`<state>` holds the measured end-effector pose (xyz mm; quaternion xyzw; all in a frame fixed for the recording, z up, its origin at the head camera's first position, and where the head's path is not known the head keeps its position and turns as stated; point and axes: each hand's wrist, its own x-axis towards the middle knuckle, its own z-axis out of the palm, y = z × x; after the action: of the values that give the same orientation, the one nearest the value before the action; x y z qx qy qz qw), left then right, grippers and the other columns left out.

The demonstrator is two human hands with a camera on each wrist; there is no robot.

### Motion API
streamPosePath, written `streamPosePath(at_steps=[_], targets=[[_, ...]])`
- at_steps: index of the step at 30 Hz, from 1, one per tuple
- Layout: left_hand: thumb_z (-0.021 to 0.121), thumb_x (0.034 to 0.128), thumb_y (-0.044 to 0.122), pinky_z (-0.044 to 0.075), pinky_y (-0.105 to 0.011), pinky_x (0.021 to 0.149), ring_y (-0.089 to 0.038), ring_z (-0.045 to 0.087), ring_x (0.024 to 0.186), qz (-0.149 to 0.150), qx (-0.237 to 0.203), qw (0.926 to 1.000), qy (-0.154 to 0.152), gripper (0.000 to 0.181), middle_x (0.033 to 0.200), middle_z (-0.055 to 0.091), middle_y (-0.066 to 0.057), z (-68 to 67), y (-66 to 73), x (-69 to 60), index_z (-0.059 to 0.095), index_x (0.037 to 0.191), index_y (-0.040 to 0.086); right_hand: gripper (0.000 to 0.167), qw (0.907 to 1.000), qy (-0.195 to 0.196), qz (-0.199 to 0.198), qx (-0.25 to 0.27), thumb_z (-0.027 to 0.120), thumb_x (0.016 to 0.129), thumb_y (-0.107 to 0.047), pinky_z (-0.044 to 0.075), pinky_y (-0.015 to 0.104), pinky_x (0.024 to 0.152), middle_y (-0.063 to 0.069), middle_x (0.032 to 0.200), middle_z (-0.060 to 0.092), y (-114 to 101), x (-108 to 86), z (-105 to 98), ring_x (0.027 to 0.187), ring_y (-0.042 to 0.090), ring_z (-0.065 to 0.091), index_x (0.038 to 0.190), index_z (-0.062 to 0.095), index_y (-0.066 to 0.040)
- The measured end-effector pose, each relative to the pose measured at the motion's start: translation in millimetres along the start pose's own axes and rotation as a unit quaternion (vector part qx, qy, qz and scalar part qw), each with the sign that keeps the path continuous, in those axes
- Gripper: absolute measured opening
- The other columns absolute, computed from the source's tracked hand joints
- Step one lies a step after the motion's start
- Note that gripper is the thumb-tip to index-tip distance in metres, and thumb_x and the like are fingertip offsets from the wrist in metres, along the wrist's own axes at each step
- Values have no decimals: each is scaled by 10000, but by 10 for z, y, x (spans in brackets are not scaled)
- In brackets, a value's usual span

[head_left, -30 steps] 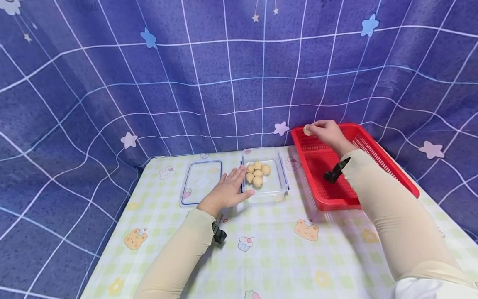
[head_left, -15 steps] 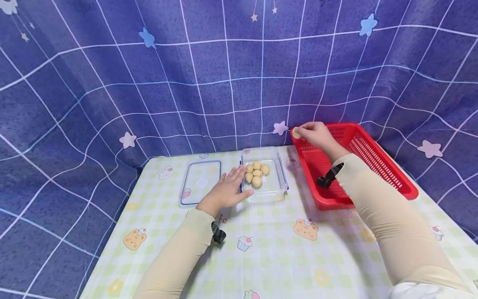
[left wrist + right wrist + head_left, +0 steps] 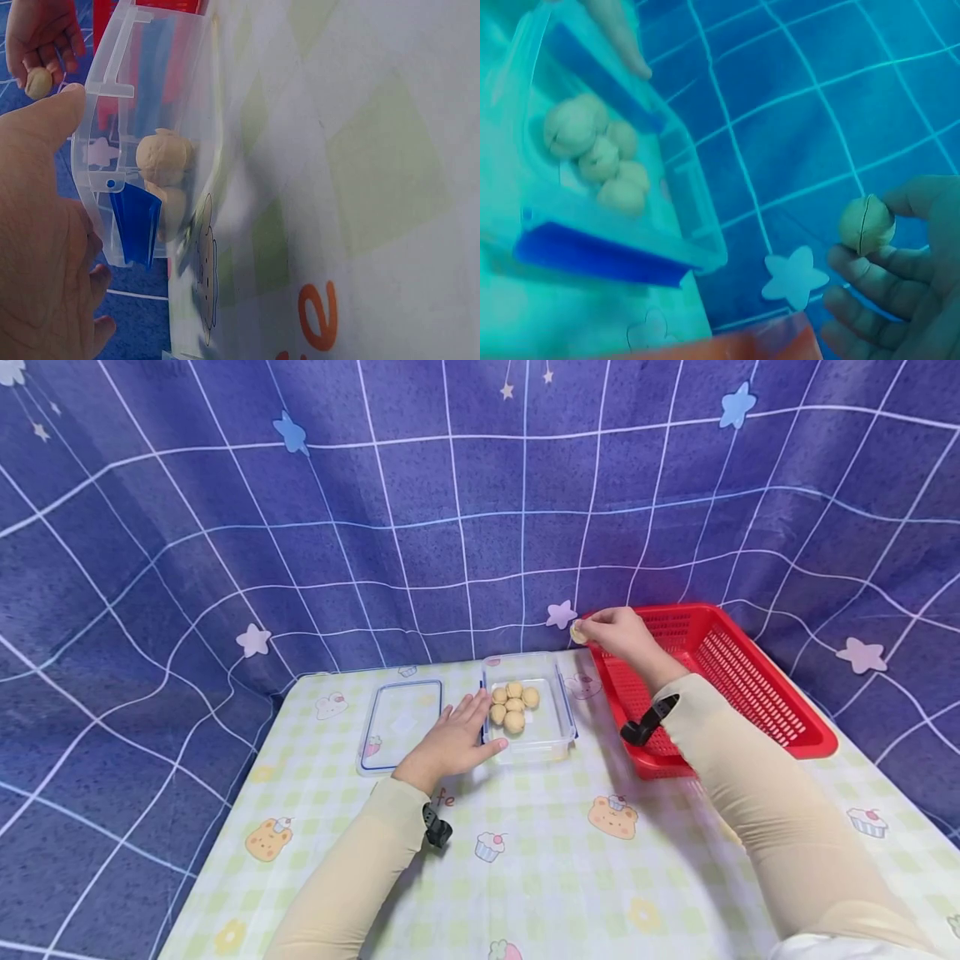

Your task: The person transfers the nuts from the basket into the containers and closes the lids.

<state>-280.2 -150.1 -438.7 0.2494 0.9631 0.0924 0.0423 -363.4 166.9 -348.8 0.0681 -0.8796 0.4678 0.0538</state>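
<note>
My right hand (image 3: 626,637) pinches a pale round walnut (image 3: 867,225) between thumb and fingertips. A dark crack runs down its shell in the right wrist view. The hand is raised just past the left rim of the red basket (image 3: 750,685). A clear plastic box (image 3: 555,714) with blue clips holds several similar walnuts (image 3: 514,706), gathered toward its left side. Against the box's left wall rests my left hand (image 3: 450,739), fingers straight and thumb spread near the front corner. The left wrist view shows the thumb beside the box rim and an unfastened blue clip (image 3: 136,225).
A clear lid (image 3: 402,727) with a blue seal lies flat left of the box. Behind the table hangs a blue gridded curtain (image 3: 405,485). A checked cloth (image 3: 540,868) with printed bears and cupcakes covers the table.
My right hand has moved left with the walnut, from above the basket's far left corner to just beyond its left rim. The left hand has stayed against the box.
</note>
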Motion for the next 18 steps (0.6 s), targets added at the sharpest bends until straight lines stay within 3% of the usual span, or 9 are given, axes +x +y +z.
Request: streamPosePath(at_steps=[4, 11, 18], targets=[[371, 1013, 653, 57, -530, 1247, -273, 21, 1560, -32, -8, 10000, -34, 897, 1704, 24, -89, 4, 2, 2, 59, 1632, 83, 410, 9999, -1, 83, 136, 638, 943, -293, 514, 256, 675, 105, 897, 720, -44, -40, 41, 806, 197, 658, 1106, 707, 76], [346, 1006, 676, 89, -550, 1244, -305, 61, 1560, -11, 65, 10000, -23, 908, 1704, 32, -93, 17, 0, 12, 58, 1632, 85, 409, 9994, -38, 141, 303, 641, 940, -288, 563, 299, 718, 114, 933, 721, -149, -134, 128, 719, 67, 606, 1117, 708, 74], [336, 1005, 686, 65, -533, 1247, -290, 54, 1561, -39, -22, 10000, -22, 910, 1705, 26, -84, 11, 0, 4, 60, 1634, 89, 403, 9975, -2, 238, 664, 637, 953, -272, 559, 342, 795, 162, 980, 718, -315, -274, 265, 832, 190, 651, 1123, 709, 86]])
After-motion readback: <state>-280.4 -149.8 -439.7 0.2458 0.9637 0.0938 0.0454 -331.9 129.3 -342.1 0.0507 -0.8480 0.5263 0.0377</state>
